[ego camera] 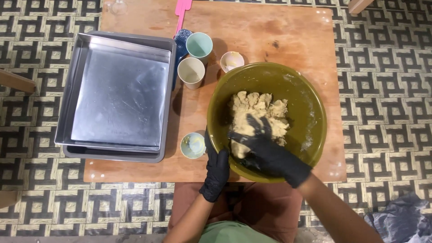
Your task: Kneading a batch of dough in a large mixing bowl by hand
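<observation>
A large olive-green bowl [310, 108] stands on the right half of a low wooden table [270, 31]. Pale, crumbly dough [258, 108] lies inside it. My right hand [265, 150], in a black glove, presses down into the near side of the dough with fingers spread. My left hand [216, 171], also in a black glove, grips the bowl's near left rim from outside.
Stacked square metal baking trays [119, 94] fill the table's left half. Two cups [193, 58], two small bowls [231, 60] [193, 145], and a pink-handled blue utensil [182, 27] stand between the trays and the bowl. Patterned floor surrounds the table. Dark cloth [400, 220] lies lower right.
</observation>
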